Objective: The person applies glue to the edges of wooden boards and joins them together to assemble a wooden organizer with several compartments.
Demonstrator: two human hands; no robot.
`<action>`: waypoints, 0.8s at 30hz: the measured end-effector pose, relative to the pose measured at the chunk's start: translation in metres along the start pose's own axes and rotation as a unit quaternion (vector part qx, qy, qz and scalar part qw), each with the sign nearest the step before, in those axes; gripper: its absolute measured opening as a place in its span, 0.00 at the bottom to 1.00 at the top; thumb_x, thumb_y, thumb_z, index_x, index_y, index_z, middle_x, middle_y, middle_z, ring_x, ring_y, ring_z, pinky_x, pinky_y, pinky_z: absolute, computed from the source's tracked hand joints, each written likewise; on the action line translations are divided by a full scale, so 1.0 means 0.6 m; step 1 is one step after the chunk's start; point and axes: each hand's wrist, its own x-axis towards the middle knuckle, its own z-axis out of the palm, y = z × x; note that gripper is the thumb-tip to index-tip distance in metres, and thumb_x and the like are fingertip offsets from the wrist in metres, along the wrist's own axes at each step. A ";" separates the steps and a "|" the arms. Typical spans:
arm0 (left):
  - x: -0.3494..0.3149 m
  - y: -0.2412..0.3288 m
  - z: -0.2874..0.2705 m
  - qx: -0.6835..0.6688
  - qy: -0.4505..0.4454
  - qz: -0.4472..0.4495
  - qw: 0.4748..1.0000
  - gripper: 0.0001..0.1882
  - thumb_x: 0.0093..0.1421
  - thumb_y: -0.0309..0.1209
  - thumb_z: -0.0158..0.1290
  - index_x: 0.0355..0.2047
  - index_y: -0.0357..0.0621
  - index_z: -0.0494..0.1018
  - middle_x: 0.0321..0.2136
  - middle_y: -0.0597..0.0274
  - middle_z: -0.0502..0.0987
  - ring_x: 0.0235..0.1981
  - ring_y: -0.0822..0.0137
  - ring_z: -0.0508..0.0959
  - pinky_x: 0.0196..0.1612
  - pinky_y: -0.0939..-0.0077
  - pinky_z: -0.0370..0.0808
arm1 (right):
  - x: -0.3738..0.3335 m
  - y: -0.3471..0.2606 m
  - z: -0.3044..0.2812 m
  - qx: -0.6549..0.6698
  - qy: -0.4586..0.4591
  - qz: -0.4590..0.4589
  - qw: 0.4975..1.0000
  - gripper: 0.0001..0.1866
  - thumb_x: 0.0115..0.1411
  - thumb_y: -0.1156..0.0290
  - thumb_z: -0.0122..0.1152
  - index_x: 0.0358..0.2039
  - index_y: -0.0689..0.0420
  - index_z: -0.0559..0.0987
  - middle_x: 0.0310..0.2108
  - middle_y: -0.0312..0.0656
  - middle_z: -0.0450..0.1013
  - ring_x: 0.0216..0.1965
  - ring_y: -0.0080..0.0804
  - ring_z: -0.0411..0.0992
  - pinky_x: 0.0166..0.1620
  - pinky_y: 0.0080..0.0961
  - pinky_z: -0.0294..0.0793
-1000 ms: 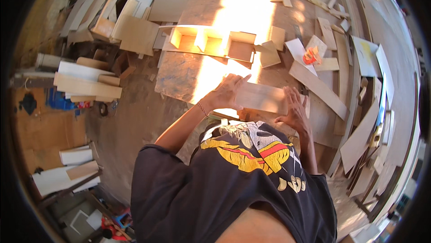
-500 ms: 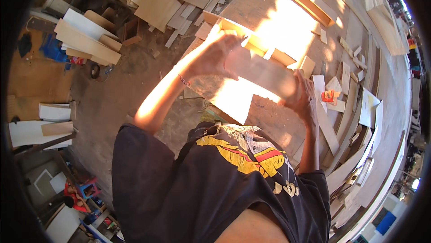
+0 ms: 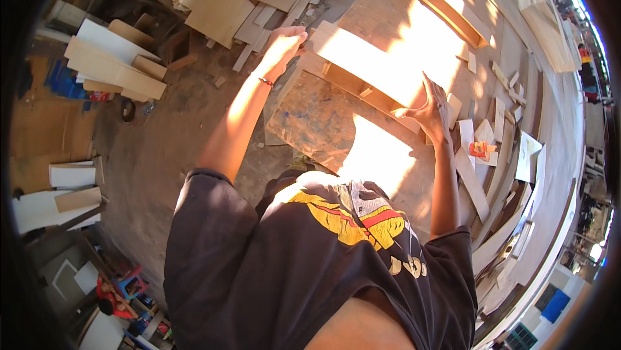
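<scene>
A long flat board, half in bright sun, lies along the top of a shallow wooden frame with short crosspieces. The frame rests on a paint-stained work surface. My left hand is at the board's left end, thumb and fingers parted, with a small gap to the end. Over the right end, my right hand is spread wide, its thumb pointing left along the frame's near side. Neither hand grips anything. Glare washes out the board's right part.
Beyond, a long wooden box-like piece lies at the far right. Stacked panels fill the far left, and more boards stand at left. Loose offcuts and a red packet lie at right. A person in red is at lower left.
The board, earlier tilted and blurred between both hands, now lies on the frame. Both hands have let go; my left hand has moved left and away, and my right hand has spread.
</scene>
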 end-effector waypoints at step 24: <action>-0.002 0.009 0.016 0.046 -0.034 0.000 0.998 0.18 0.58 0.21 0.46 0.50 0.33 0.68 0.45 0.56 0.74 0.42 0.69 0.75 0.42 0.77 0.73 | 0.000 -0.013 0.027 -0.009 -0.033 0.034 0.999 0.60 0.22 0.49 0.76 0.57 0.60 0.60 0.55 0.48 0.61 0.58 0.43 0.57 0.62 0.49 0.47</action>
